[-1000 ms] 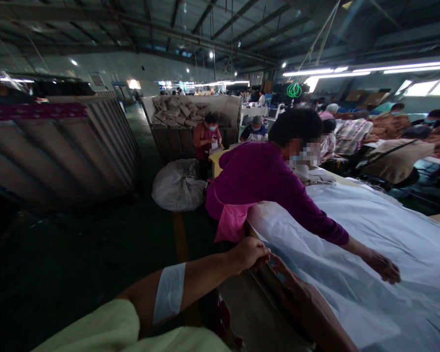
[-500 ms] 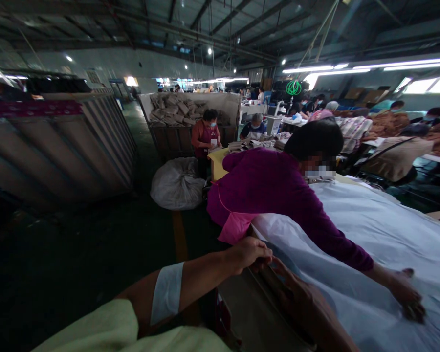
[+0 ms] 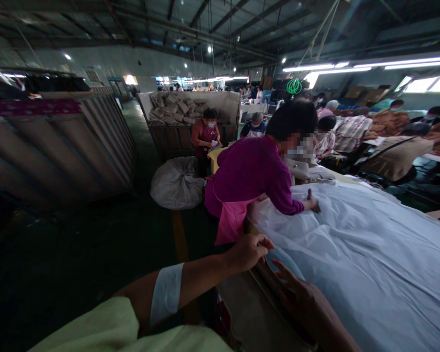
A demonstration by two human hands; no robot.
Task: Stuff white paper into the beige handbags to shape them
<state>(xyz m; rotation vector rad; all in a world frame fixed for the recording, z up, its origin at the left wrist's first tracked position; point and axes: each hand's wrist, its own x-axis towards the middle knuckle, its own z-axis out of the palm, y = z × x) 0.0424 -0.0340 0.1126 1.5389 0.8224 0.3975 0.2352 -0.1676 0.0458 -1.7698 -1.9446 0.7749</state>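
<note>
Dim factory floor, strip lights overhead: 1 white sheet spread across long desk, near edge running away from camera toward 1 co-worker in purple top, pink apron, co-worker's hand pressing on it. Person's 2 hands: left hand curled at sheet edge, can't tell if gripping; right hand open, fingers spread just beside it. 1 white sack on floor.

The big sheet on the right is pale blue-white. A helper wears a purple top and a pink apron. The near arm has a white bandage and a pale green sleeve.
</note>
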